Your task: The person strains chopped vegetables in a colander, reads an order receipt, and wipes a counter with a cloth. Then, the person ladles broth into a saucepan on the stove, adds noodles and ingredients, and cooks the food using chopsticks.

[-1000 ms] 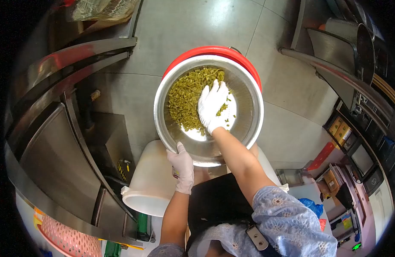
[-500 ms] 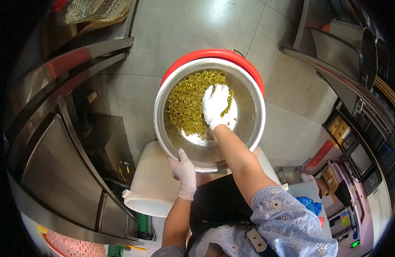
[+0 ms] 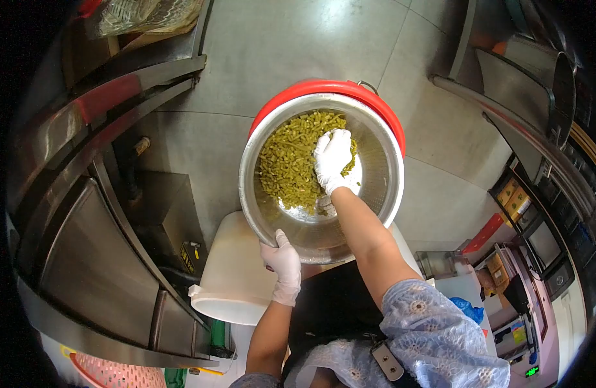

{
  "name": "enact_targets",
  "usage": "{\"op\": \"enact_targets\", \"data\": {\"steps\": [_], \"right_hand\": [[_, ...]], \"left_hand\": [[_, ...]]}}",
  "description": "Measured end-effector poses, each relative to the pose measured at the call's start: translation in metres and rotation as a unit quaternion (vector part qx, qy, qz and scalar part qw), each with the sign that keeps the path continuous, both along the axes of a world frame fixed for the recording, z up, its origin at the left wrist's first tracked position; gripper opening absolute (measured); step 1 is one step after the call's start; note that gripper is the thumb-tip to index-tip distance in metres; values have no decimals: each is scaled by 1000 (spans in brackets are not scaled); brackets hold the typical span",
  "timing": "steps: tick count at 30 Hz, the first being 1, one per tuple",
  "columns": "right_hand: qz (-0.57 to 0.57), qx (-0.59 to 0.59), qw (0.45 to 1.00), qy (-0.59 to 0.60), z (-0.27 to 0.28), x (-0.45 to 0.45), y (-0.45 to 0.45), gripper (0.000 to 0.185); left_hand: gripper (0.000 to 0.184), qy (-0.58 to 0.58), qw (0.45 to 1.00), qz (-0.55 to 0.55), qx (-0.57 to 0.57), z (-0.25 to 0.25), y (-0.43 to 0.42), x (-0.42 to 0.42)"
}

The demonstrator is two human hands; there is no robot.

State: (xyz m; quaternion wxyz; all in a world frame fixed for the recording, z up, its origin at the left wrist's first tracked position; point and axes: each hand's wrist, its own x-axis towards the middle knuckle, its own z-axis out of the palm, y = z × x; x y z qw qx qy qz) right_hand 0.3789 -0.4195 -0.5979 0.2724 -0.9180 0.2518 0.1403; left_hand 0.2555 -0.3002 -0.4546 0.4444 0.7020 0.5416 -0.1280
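A large round metal pot is in front of me, with chopped green vegetable pieces, perhaps beans, heaped on its left and far side. My left hand, in a white glove, grips the pot's near left rim, thumb over the edge and the other fingers mostly hidden below it. Inside the pot, my right hand, also gloved, is pressed into the right side of the heap. Its fingers are curled in among the pieces, and the palm side is hidden. Some bare shiny bottom shows at the near side of the pot.
Behind and under the pot is a red bucket with a wire handle. A white plastic container stands at the near left. Steel counters run along the left, and metal shelving edges the right. A pink perforated basket sits lower left.
The pot and both hands appear slightly further right and lower in view, along with a small camera shift. My right hand's fingers look more curled in the green pieces.
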Motion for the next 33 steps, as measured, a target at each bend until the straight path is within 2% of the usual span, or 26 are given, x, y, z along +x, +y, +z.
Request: {"op": "enact_targets", "data": {"steps": [3,9,18,24,27,33], "right_hand": [[31,-8,999,27,13,7,-4,27],[24,6,999,43,12,9,-6,25],[22,9,1000,18,-7,4,-9,24],[28,25,998,45,12,14,-10,24],[26,16,999,14,2,9,-10,24],[30,15,999,33,6,12,-11,23]], "left_hand": [[30,-4,1000,-18,15,3,-1,3],[32,-15,1000,-20,10,-4,1,-6],[35,-17,1000,0,-8,-5,2,-9],[34,-20,999,-17,18,-6,1,-10],[34,-7,1000,-6,4,2,-2,1],[36,3,1000,-8,17,-1,-1,-2]]}}
